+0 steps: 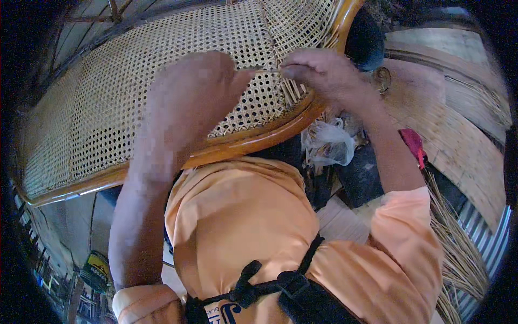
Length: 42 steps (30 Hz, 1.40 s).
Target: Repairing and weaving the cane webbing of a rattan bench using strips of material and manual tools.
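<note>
Both hands [199,92] pinch cane strand [267,71] over frame rim [259,137].

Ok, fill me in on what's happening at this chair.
A person in an orange shirt is working on a woven cane panel set in a curved wooden frame. Both hands meet over its right part: the left hand and right hand pinch a thin cane strand between them. Loose cane strips lie at the right.

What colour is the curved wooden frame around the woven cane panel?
The wooden frame is a glossy orange-brown, seen best in the head view.
</note>
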Each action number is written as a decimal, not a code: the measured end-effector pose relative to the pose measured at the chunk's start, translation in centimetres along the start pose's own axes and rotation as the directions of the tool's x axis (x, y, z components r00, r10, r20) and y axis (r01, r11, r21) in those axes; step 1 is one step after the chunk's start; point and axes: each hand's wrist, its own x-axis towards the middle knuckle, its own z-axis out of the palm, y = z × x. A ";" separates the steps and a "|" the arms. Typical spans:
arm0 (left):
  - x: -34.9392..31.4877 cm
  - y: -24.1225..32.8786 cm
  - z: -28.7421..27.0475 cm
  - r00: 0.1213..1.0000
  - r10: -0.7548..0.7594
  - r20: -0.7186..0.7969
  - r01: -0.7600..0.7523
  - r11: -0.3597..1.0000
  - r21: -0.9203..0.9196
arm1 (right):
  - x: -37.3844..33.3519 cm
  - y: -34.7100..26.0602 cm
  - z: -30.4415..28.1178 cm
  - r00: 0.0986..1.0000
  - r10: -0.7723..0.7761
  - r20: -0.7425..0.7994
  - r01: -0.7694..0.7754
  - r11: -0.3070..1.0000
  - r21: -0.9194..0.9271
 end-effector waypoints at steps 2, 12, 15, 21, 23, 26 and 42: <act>2.0 0.9 3.1 0.997 0.054 0.057 -0.055 0.998 0.018 | -1.1 1.1 -0.7 0.991 0.128 -0.045 -0.133 0.980 -0.147; 4.8 3.9 5.3 0.938 0.304 0.169 -0.314 0.948 0.041 | -2.5 3.6 -0.3 0.972 0.024 -0.234 -0.084 0.964 -0.251; 5.0 4.2 5.1 0.933 0.325 0.157 -0.336 0.940 0.051 | -2.7 4.0 -0.3 0.973 0.030 -0.231 -0.081 0.974 -0.213; 5.7 5.1 4.6 0.910 0.383 0.160 -0.401 0.911 0.099 | -2.7 4.2 -0.1 0.973 0.005 -0.229 -0.052 0.978 -0.202; 6.2 6.0 3.5 0.886 0.395 0.242 -0.436 0.888 0.146 | -2.7 4.5 -0.2 0.971 -0.029 -0.238 -0.027 0.972 -0.232; 7.2 6.5 2.9 0.848 0.414 0.330 -0.466 0.880 0.093 | -2.7 4.9 -0.1 0.968 -0.034 -0.250 -0.024 0.974 -0.226; 6.6 5.1 6.6 0.906 0.266 0.330 -0.250 0.964 -0.090 | -2.0 3.7 -0.1 0.992 0.023 -0.122 -0.085 0.845 -0.527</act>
